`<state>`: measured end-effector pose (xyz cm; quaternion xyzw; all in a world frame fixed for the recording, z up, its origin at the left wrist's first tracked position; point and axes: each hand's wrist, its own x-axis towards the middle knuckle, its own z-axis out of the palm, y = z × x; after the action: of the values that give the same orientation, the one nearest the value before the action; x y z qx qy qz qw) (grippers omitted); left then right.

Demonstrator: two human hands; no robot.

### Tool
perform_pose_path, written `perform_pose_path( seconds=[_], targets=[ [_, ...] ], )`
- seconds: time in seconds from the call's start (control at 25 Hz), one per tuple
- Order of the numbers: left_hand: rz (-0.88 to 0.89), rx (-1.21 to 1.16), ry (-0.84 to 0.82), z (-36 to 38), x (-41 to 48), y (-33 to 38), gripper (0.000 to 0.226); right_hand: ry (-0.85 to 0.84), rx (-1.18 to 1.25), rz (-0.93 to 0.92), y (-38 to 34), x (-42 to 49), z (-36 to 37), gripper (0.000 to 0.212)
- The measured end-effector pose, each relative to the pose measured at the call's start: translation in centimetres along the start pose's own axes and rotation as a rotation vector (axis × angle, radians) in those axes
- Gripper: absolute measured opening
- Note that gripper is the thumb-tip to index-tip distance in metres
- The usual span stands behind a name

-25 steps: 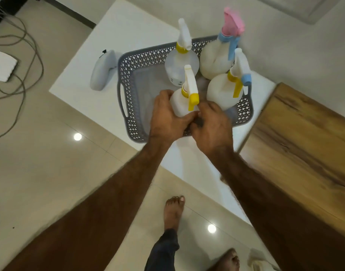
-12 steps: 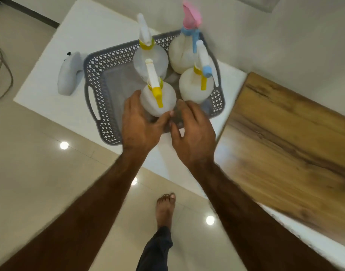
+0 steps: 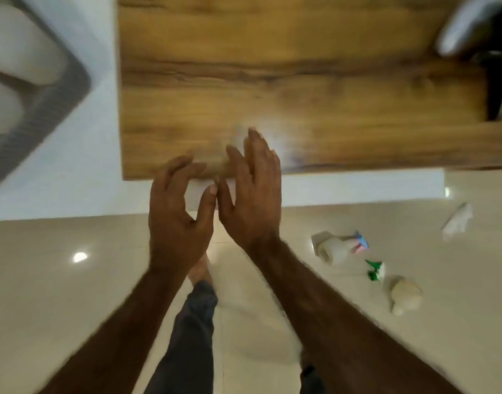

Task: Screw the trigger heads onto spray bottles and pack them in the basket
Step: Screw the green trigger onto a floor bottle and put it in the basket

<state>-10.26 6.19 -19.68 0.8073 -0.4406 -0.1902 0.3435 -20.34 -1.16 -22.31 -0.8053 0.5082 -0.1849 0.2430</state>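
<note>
Hands have left the basket (image 3: 45, 115), now far left. Left hand (image 3: 176, 220) and right hand (image 3: 252, 200): fingers loose, empty. Next bottle (image 3: 333, 248) lies sideways on the floor (image 3: 73, 308), lower right, nearer the right hand.

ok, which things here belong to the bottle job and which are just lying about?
Job: basket, bottles packed in it, floor bottle with blue-pink head, green trigger head, second floor bottle, left hand, right hand (both empty).
Lying about: wooden board, white scrap on floor, blurred grey object top right.
</note>
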Motion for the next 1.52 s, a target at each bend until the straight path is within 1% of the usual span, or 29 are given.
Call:
perform_pose_path(
  seconds=[0.12, 0.2, 0.28, 0.36, 0.4, 0.48, 0.56, 0.68, 0.76, 0.8, 0.88, 0.96, 1.0, 1.08, 1.12, 1.16, 1.2, 1.28, 1.4, 1.52],
  targets=[
    [0.089, -0.015, -0.155, 7.6, -2.7, 4.3, 0.03, 0.066, -0.051, 0.127, 9.8, -4.7, -4.7, 0.043],
    [0.192, 0.031, -0.222, 13.0, -4.8, 7.3, 0.029, 0.096, -0.082, 0.155, 16.2, -8.1, -7.5, 0.044],
    [0.311, 0.023, -0.249, 18.3, -6.9, 10.0, 0.027, 0.105, -0.109, 0.192, 21.8, -11.9, -9.0, 0.046],
    [0.42, 0.007, -0.238, 23.0, -8.8, 12.2, 0.026, 0.123, -0.125, 0.262, 26.3, -15.7, -9.7, 0.046],
    [0.457, 0.001, -0.23, 25.0, -9.8, 12.9, 0.026, 0.13, -0.125, 0.305, 28.2, -17.4, -9.8, 0.046],
    [0.488, -0.05, -0.301, 29.7, -12.8, 13.6, 0.025, 0.151, -0.135, 0.43, 32.8, -21.5, -9.7, 0.047],
    [0.483, -0.024, -0.436, 33.9, -16.2, 13.1, 0.027, 0.171, -0.147, 0.542, 37.0, -25.3, -8.9, 0.048],
    [0.465, 0.085, -0.661, 39.2, -20.5, 10.4, 0.032, 0.191, -0.138, 0.691, 42.0, -30.2, -6.7, 0.048],
    [0.437, 0.16, -0.758, 42.1, -22.5, 8.2, 0.034, 0.196, -0.098, 0.78, 45.1, -33.1, -5.1, 0.047],
    [0.43, 0.2, -0.781, 43.5, -23.3, 7.0, 0.035, 0.196, -0.072, 0.824, 46.7, -34.6, -4.2, 0.047],
    [0.421, 0.296, -0.792, 45.9, -24.7, 4.5, 0.041, 0.17, -0.026, 0.91, 49.1, -37.0, -2.4, 0.047],
    [0.341, 0.384, -0.76, 47.8, -24.7, 2.0, 0.059, 0.155, 0.039, 1.016, 51.3, -38.6, -0.4, 0.048],
    [0.251, 0.412, -0.745, 48.6, -24.4, 1.0, 0.074, 0.17, 0.091, 1.101, 52.4, -39.0, 0.6, 0.05],
    [0.052, 0.429, -0.741, 49.8, -23.9, -0.7, 0.104, 0.235, 0.255, 1.339, 54.7, -39.0, 2.2, 0.054],
    [-0.012, 0.429, -0.745, 50.2, -23.7, -1.6, 0.114, 0.278, 0.347, 1.461, 55.7, -38.7, 2.7, 0.057],
    [-0.037, 0.428, -0.75, 50.7, -23.5, -2.5, 0.119, 0.318, 0.413, 1.555, 56.6, -38.0, 3.2, 0.06],
    [-0.028, 0.422, -0.757, 51.2, -23.4, -3.4, 0.12, 0.349, 0.452, 1.611, 57.3, -37.3, 3.7, 0.063],
    [0.024, 0.403, -0.766, 52.1, -23.2, -4.9, 0.116, 0.387, 0.501, 1.663, 58.6, -36.2, 4.4, 0.065],
    [0.034, 0.413, -0.733, 52.9, -23.1, -5.4, 0.122, 0.411, 0.549, 1.697, 59.5, -35.5, 5.0, 0.064],
    [0.064, 0.405, -0.75, 52.8, -23.6, -5.1, 0.125, 0.392, 0.562, 1.716, 60.1, -35.4, 4.9, 0.067]
  ],
)
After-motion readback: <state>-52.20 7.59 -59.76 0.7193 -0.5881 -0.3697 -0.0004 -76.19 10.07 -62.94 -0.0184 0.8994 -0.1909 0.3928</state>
